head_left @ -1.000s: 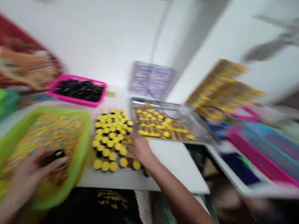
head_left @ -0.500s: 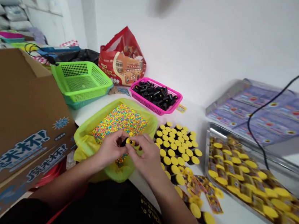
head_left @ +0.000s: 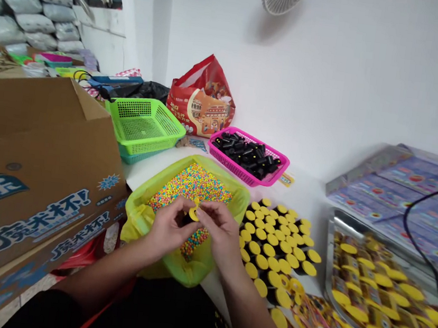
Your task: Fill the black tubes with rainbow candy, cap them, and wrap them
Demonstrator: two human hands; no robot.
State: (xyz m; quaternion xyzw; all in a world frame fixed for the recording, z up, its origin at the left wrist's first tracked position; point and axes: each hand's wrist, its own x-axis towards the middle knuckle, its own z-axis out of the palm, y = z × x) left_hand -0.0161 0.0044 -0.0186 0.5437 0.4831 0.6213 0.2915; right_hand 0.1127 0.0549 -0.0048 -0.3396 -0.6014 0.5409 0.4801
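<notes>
**Two hands, one small tube (head_left: 193,214)**

Both the left hand (head_left: 169,228) and the right hand (head_left: 223,235) were pinched shut on the small tube at its yellow cap, fingertips almost touching. They held it over the green tub (head_left: 133,209) of coloured beads (head_left: 188,184). Rows of yellow-topped containers (head_left: 277,240) stood just right of the tub on the tabletop (head_left: 306,196), a pink basket (head_left: 234,168) lay beyond, and a cardboard box (head_left: 35,163) stood at the left

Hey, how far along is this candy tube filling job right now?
Done: many yellow-capped tubes stand on the table. In hand: left hand and right hand hold one tube at its yellow cap, over the bead tub. Left: black tubes lie in the pink basket.
</notes>
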